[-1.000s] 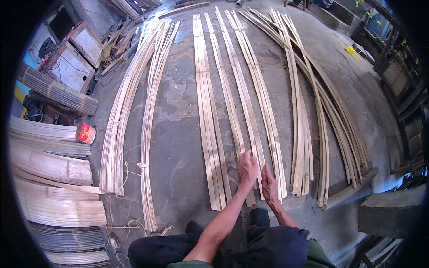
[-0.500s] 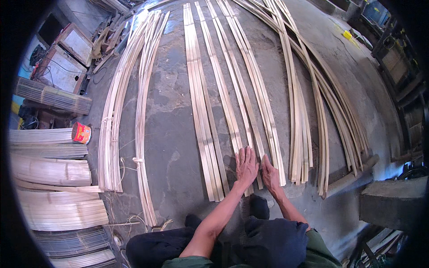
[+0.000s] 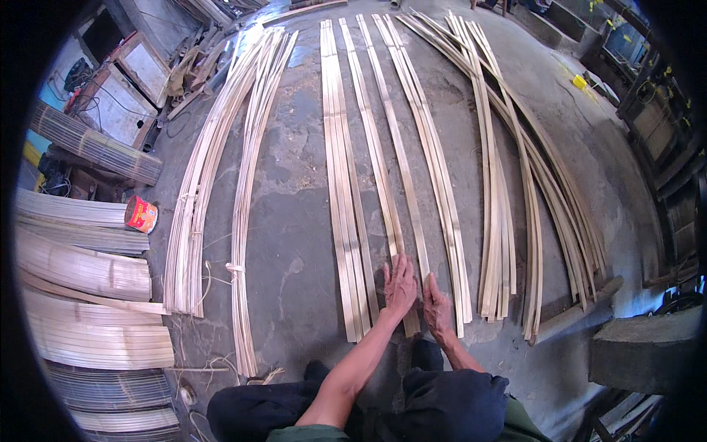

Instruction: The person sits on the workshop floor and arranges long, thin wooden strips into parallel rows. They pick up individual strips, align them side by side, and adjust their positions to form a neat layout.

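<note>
Head view: both hands lie flat and open, palms down, clamped on nothing — the left hand (image 3: 400, 286) is spread over the near end of a bamboo strip (image 3: 383, 177), and the right hand (image 3: 437, 308) rests just beside it, pressing the near end of the neighbouring strip (image 3: 403, 158). The two hands almost touch at the thumbs. Each strip runs lengthwise straight away from the person across the concrete floor (image 3: 294, 221), so the long axis points forward and slightly left, with only the near ends under the palms. The left hand sits a little farther forward than the right. To the left of it lies a flat bundle of strips (image 3: 340, 184), close by; to the right, another bundle (image 3: 436, 177), then curved ones farther out. A red can (image 3: 141, 214) stands well apart at the left, beside stacked split bamboo mats (image 3: 81, 269).
</note>
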`<state>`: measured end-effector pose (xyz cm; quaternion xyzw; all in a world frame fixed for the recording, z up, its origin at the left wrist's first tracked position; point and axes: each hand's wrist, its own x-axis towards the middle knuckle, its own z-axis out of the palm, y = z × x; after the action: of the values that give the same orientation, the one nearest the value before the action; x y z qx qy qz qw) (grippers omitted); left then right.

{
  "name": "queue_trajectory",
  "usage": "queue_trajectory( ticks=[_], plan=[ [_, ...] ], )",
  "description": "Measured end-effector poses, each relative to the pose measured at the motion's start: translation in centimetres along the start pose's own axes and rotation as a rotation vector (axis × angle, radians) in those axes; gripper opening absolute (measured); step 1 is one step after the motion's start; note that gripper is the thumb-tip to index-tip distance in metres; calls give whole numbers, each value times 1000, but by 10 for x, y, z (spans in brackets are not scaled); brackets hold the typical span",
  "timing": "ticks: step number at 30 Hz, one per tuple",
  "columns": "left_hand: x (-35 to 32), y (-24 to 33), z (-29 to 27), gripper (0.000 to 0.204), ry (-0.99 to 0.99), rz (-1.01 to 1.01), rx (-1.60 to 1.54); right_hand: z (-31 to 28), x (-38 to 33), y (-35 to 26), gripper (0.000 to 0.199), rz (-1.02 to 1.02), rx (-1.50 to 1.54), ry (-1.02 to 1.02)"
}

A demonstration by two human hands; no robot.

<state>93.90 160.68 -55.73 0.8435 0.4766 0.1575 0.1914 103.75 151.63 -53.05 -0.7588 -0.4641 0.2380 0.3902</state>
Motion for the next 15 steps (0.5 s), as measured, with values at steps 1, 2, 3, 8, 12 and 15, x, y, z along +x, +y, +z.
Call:
queue_trajectory(
  ticks=[1,2,3,8,12,15],
  plan=[
    [-1,0,-4,65,11,-46,43,2,1,1,42,27,-35,-5],
    [1,-3,-3,64,-7,-57,53,1,0,2,42,-16,-3,28],
    [-3,-6,-5,63,15,-42,39,-1,-3,-5,42,-57,33,51],
    [-11,-16,-8,60,30,-55,34,9,2,-21,42,-103,42,75],
    [-7,-7,-10,60,-31,-57,70,10,5,-12,42,48,3,-42],
    [-8,-11,-11,60,-35,-43,99,15,2,-7,42,26,19,-59]
  ],
)
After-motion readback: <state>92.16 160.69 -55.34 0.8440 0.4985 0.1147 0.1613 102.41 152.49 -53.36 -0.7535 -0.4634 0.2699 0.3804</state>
